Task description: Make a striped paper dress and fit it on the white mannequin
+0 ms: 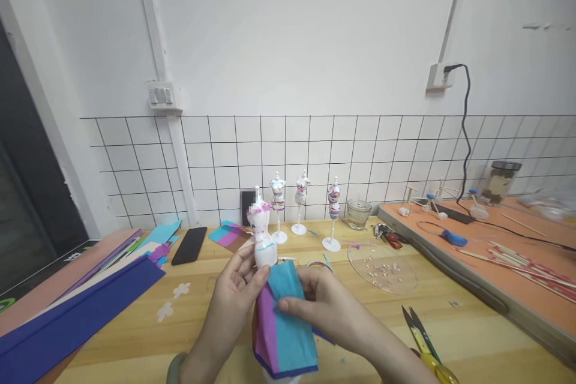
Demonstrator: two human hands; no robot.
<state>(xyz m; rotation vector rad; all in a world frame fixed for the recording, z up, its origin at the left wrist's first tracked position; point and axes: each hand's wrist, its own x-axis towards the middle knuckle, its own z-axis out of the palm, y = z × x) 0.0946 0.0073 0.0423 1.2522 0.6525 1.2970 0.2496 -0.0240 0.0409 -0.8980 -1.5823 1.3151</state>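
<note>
My left hand (240, 282) is closed around the lower body of a small white mannequin (261, 228) with pink and blue trim. Between the thumb and fingers of my right hand (330, 303) is a striped paper skirt (292, 324) in turquoise, purple and dark blue. The skirt hangs below the mannequin's hips, against its lower part, and hides most of the stand. My left thumb touches the skirt's top edge. Behind stand three more decorated mannequins, at the left (278, 192), in the middle (302, 189) and at the right (333, 198).
Yellow-handled scissors (427, 354) lie at front right, near a clear disc with small gems (382, 267). A glass bowl (359, 214) stands at the back. Leftward are a black phone (189, 246) and coloured paper sheets (90, 312). An orange board (504, 252) borders the right.
</note>
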